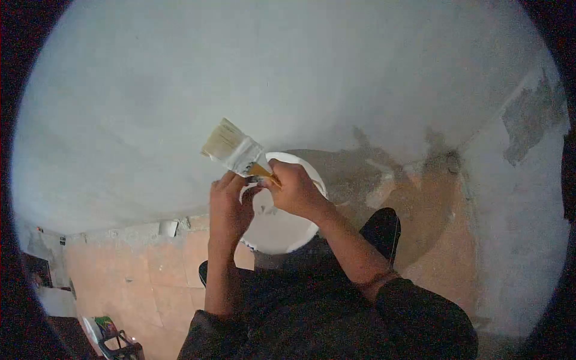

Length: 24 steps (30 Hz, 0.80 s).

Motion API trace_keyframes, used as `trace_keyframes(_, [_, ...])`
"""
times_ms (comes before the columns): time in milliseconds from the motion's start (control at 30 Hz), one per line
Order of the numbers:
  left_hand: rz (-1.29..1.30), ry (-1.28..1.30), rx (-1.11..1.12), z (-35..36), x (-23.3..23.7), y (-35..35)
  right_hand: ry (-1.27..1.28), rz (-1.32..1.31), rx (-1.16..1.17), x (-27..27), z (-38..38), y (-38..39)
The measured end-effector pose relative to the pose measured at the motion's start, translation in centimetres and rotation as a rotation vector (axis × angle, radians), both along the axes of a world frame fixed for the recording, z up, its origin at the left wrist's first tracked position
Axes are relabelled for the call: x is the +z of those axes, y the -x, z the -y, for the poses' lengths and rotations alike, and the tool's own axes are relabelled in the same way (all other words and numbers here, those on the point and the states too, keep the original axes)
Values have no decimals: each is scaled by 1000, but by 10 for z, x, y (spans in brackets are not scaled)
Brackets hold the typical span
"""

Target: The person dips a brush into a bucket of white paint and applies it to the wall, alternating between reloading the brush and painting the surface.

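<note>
A wide flat paintbrush point(233, 147) with pale bristles, a whitish band and a yellow-brown handle points up and left. My right hand point(295, 189) is closed round its handle. Curled against the brush where the band meets the handle are the fingers of my left hand point(231, 204); its fingertips are partly hidden there. Below both hands stands a round white bucket point(321, 180) with pale, whitish paint point(273, 231) inside. My hands and forearms cover part of its rim.
A pale wall point(150, 108) rises in front, with a bare grey patch low down. Another wall point(510, 240) stands at the right. My dark shoe point(382, 234) is beside the bucket on the orange-brown floor point(132, 270). Dark-framed items point(120, 345) lie at lower left.
</note>
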State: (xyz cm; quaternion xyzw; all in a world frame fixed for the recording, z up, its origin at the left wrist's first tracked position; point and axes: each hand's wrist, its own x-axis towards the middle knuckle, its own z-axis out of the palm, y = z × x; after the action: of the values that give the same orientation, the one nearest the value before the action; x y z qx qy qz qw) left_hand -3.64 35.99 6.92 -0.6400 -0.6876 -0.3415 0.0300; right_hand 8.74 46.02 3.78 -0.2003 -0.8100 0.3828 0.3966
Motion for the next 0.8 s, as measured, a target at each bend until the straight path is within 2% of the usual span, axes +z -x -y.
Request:
trace_keyframes(33, [-98,57,99,1,-6,-1,36,31,12,-8,4,-3])
trace_keyframes(67, [-88,63,114,1,-7,2,41,41,26,-8,3,-2])
trace_keyframes(133, [-138,43,167,10,-12,5,-64,30,132,-12,3,2])
trace_keyframes(200, [-47,125,267,17,-13,6,-143,131,138,-14,-1,1])
trace_keyframes(267, [40,27,306,21,-23,8,-114,-24,121,-16,-1,-18])
trace_keyframes(333, [34,-13,340,27,-41,12,-9,141,122,-5,-3,-48])
trace_keyframes(367, [40,21,377,30,-49,10,-6,140,145,-14,-5,-62])
trace_keyframes(400, [47,52,410,33,-57,7,41,245,90,-27,-7,-78])
trace_keyframes(433, [75,118,454,9,-39,40,93,373,25,-6,-34,-55])
trace_keyframes(600, [108,123,582,9,-129,54,141,504,6,-23,-43,-111])
trace_keyframes(667, [49,172,701,1,-167,60,203,418,10,-44,-57,-129])
trace_keyframes(700, [14,258,743,-3,-174,62,222,526,-7,-37,-60,-135])
trace_keyframes(800, [30,303,812,-15,-199,65,165,463,-47,-41,-75,-142])
